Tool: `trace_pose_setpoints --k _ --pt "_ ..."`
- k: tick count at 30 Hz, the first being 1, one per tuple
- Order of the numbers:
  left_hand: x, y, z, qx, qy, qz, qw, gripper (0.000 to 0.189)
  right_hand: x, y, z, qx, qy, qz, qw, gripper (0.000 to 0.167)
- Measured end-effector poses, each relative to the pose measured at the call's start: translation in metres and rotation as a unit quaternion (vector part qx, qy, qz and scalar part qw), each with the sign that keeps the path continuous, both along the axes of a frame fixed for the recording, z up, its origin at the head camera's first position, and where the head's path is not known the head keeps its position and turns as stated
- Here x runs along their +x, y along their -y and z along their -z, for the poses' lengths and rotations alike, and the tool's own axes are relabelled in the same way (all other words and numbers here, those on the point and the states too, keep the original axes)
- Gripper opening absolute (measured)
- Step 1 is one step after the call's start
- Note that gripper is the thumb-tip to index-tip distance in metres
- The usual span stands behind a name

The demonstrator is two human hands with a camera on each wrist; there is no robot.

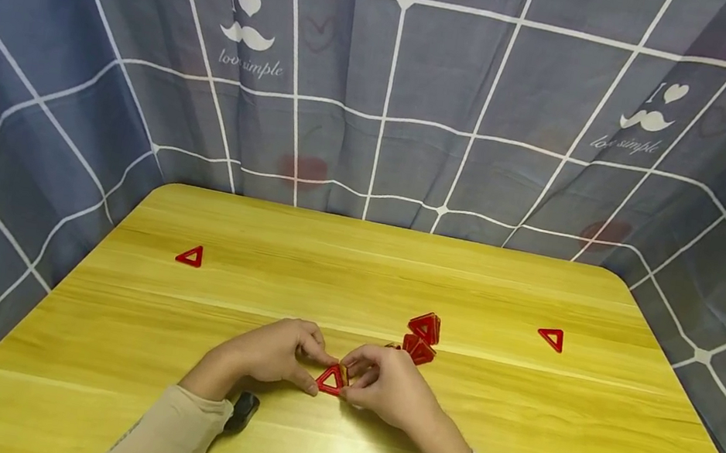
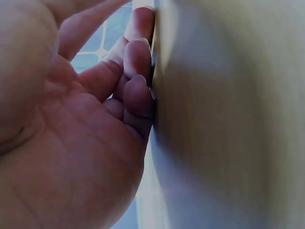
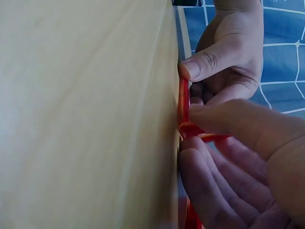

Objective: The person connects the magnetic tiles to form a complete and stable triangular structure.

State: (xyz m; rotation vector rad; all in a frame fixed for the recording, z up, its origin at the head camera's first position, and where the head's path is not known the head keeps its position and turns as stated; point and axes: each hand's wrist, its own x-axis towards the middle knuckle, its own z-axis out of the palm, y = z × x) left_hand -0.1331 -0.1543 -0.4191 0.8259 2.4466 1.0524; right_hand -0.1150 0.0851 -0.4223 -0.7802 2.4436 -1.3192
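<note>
In the head view a red triangular frame tile [image 1: 329, 388] is between both hands near the front middle of the table. My left hand [image 1: 270, 351] holds it from the left, thumb at a lower corner and a finger near the top. From the right, my right hand [image 1: 396, 390] pinches a second red tile [image 3: 214, 137] that stands at an angle against the first. The right wrist view shows the joined red edges at the right thumb and fingertips. In the left wrist view the left hand's curled fingers [image 2: 138, 98] rest by the tabletop; no tile shows there.
Just beyond the right hand lie overlapping red triangle tiles [image 1: 424, 328] in a small pile. A single red triangle [image 1: 191, 256] lies far left, another red triangle [image 1: 552, 338] far right. A grey checked curtain [image 1: 425, 95] surrounds the back and sides of the wooden table [image 1: 300, 272].
</note>
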Motion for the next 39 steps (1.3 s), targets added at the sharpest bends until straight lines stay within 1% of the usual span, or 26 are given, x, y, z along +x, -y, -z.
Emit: trace_pose_setpoints --k 3,9,13,19,25,34,39 --pt "0.0001 0.0000 0.0010 0.003 0.005 0.000 1.0000 0.039 -0.0009 0.0003 0.0016 0.003 -0.007 -0.007 0.9999 0.025" --pt "0.0000 -0.0001 0.0009 0.008 0.008 -0.004 0.9999 0.037 -0.0035 -0.0004 0.0028 0.015 -0.038 -0.016 0.9991 0.031" --pt "-0.0005 -0.0003 0.0002 0.013 0.013 -0.001 0.9998 0.038 -0.0055 -0.0006 0.0038 0.022 -0.045 -0.019 0.9986 0.032" --pt "0.0000 -0.0006 -0.0016 0.005 0.008 -0.005 0.9999 0.039 -0.0067 -0.0012 0.0051 0.017 -0.041 -0.022 0.9988 0.032" --pt "0.0009 -0.0003 -0.0029 0.007 0.011 -0.009 0.9999 0.036 -0.0069 -0.0020 0.0072 0.005 -0.035 -0.024 0.9991 0.033" --pt "-0.0005 0.0003 0.0005 0.011 0.019 -0.009 0.9997 0.033 -0.0076 -0.0036 0.0094 0.001 -0.034 -0.031 0.9989 0.038" --pt "-0.0007 0.0011 0.0009 0.010 0.015 -0.008 0.9998 0.034 -0.0083 -0.0028 0.0102 0.001 -0.031 -0.026 0.9992 0.037"
